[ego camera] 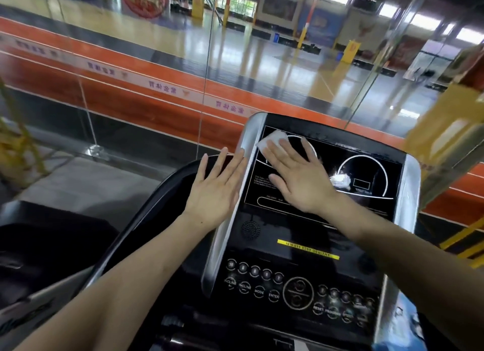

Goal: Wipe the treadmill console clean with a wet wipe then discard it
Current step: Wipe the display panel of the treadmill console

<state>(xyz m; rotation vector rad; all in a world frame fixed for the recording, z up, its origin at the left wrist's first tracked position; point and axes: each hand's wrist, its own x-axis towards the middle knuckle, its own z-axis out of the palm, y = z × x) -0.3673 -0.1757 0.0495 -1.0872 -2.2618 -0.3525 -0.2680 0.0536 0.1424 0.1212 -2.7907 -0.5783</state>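
Note:
The black treadmill console [366, 219] with silver side trims fills the lower right of the head view. My right hand [296, 175] lies flat with straight fingers on the upper left of the display panel, pressing a white wet wipe [271, 140] against it. Only the wipe's far corner shows beyond the fingertips. My left hand [216, 185] is open with spread fingers, and its fingertips rest against the console's left silver trim [230, 209].
A black curved handrail [146, 214] runs along the left of the console. The button panel [296, 290] sits below the display. A glass wall [204, 70] stands right behind the console, with a sports hall beyond. Yellow frames stand at the far left and right.

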